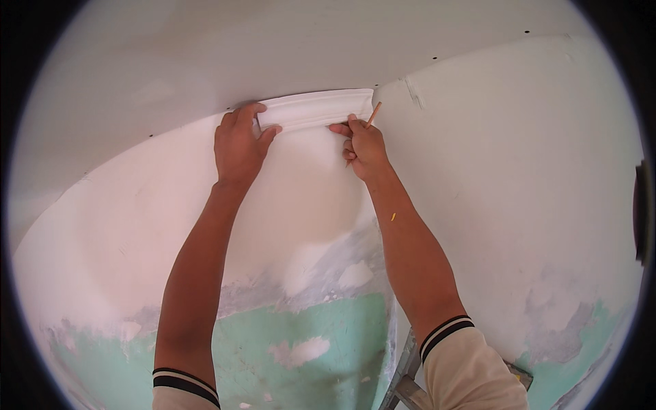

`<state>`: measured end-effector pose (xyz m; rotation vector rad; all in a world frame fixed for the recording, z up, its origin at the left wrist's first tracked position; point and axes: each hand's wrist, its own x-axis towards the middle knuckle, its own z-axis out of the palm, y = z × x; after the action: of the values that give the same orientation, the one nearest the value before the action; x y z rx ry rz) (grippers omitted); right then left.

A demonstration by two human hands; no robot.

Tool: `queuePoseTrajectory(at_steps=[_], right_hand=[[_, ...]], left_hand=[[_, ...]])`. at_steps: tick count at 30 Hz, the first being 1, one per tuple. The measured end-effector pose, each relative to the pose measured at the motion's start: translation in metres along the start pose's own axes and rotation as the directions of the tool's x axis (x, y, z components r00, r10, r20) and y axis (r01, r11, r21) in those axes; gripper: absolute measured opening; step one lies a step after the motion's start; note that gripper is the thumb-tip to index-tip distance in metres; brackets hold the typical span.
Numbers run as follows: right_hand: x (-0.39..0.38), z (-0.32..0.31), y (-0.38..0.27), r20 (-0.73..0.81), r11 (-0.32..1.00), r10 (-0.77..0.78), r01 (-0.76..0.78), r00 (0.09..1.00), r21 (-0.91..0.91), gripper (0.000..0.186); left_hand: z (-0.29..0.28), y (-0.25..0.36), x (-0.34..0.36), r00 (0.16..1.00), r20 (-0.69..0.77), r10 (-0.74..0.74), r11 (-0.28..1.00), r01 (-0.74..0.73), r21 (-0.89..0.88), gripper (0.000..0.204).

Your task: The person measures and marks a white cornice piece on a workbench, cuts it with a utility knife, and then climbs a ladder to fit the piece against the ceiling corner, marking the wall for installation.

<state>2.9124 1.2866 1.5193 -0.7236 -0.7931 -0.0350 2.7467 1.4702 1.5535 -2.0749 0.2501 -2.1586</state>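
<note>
A short white moulding piece (314, 106) lies along the junction of ceiling and wall, its right end at the corner. My left hand (239, 143) grips its left end, thumb on the lower edge and fingers reaching toward the upper edge. My right hand (364, 145) holds a pencil (376, 111), slanting up past the moulding's right end, with thumb and forefinger at or beside the moulding's lower edge; whether both press on it is unclear.
The ceiling (273, 48) has a row of small dark dots near its edge. Walls (512, 171) meet at a corner, with pale patches over green lower down. A metal ladder (404, 386) stands at the bottom right. A dark object (639, 212) is at the far right.
</note>
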Motion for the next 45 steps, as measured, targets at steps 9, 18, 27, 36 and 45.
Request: queuePoseTrajectory(at_steps=[9, 18, 27, 36, 45], right_hand=[[0.014, 0.003, -0.005, -0.209, 0.964, -0.165, 0.113, 0.964, -0.241, 0.029], [-0.004, 0.014, 0.025, -0.015, 0.476, -0.655, 0.397, 0.755, -0.785, 0.051], [-0.003, 0.004, 0.022, -0.115, 0.427, -0.638, 0.226, 0.761, -0.875, 0.068], [0.004, 0.004, 0.022, -0.163, 0.476, -0.637, 0.219, 0.753, -0.852, 0.069], [0.0, 0.006, 0.018, -0.18, 0.492, -0.612, 0.193, 0.77, -0.849, 0.072]], left_hand=[[0.011, 0.001, 0.013, 0.995, -0.063, 0.077, 0.995, -0.073, 0.068, 0.042], [0.024, -0.005, 0.008, 0.976, -0.141, 0.166, 0.981, -0.149, 0.124, 0.042], [0.026, 0.003, 0.008, 0.986, -0.105, 0.131, 0.986, -0.118, 0.117, 0.043], [0.022, 0.002, 0.004, 0.99, -0.055, 0.133, 0.982, -0.123, 0.144, 0.053], [0.023, 0.003, 0.001, 0.981, -0.041, 0.19, 0.956, -0.175, 0.237, 0.052]])
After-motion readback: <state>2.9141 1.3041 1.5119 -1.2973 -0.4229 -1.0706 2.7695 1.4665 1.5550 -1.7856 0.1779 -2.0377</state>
